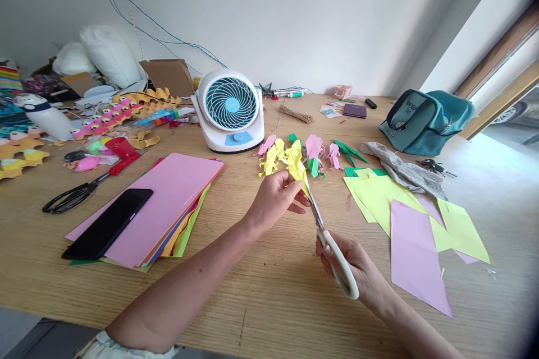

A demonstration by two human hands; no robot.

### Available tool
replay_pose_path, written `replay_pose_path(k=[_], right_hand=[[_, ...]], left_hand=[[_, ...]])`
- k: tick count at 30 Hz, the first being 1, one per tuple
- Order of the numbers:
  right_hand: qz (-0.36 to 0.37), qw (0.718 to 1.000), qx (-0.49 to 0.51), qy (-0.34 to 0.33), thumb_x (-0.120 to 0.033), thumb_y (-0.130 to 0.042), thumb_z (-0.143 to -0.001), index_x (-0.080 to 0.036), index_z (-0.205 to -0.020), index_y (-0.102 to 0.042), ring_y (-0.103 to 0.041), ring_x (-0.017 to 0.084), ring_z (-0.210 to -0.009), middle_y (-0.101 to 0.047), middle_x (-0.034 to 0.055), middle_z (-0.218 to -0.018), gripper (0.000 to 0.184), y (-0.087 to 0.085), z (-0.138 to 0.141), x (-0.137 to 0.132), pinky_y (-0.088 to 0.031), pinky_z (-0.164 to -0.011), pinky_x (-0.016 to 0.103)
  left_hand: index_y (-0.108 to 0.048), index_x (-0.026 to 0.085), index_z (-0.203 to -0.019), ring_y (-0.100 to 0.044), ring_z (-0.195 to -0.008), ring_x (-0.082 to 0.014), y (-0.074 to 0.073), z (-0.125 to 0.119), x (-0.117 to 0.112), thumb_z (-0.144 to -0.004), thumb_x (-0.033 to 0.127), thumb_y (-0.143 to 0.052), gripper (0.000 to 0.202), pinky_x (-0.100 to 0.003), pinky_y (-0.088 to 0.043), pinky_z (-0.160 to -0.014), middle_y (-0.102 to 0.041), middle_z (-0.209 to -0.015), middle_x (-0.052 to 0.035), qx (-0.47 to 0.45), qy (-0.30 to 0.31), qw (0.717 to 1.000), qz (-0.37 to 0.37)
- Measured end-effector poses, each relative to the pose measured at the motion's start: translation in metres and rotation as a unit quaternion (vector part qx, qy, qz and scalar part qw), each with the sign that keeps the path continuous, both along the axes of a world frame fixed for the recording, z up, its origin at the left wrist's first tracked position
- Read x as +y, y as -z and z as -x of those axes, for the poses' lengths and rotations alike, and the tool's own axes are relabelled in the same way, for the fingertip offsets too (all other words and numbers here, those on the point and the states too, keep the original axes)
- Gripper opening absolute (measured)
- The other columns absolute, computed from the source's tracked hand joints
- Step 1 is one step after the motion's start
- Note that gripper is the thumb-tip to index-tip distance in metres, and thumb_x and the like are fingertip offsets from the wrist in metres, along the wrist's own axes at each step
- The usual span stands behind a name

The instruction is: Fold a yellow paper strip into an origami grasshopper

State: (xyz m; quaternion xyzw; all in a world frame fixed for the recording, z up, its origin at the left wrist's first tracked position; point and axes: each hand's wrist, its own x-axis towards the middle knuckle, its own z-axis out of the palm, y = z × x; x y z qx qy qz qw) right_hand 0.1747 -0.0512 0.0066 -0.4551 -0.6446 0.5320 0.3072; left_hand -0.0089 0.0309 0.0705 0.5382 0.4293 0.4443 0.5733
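My left hand (pixel 275 197) pinches a folded yellow paper piece (pixel 296 164) and holds it up above the wooden table (pixel 269 297). My right hand (pixel 356 266) grips white-handled scissors (pixel 332 247), fingers through the loops. The blades point up and left and meet the lower edge of the yellow paper. Just behind the paper lie several folded paper figures (pixel 314 151) in yellow, pink and green.
A stack of coloured paper sheets (pixel 168 196) with a black phone (pixel 107 223) on it lies left. Black scissors (pixel 71 196) lie further left. A white desk fan (pixel 229 109) stands behind. Loose yellow and pink sheets (pixel 415 235), a grey cloth (pixel 400 168) and a teal bag (pixel 425 120) are right.
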Motion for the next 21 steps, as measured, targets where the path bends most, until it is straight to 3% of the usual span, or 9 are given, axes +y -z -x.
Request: replay_pose_path(k=[21], right_hand=[[-0.004,1.000,-0.003,0.009,-0.064,-0.043,-0.094,-0.019,-0.076,-0.048,-0.038,0.011,-0.059,-0.043,-0.0023,-0.064,0.049,0.0011,0.0006,0.0015,-0.031,-0.054,0.026]], left_hand=[[-0.056,0.013,-0.078,-0.068,-0.061,-0.0126,-0.0017,0.0018,-0.0012,-0.088,0.016,-0.053,0.011,-0.023,-0.059,-0.051,-0.067,-0.075,-0.0045,0.045,0.018,0.999,-0.003]])
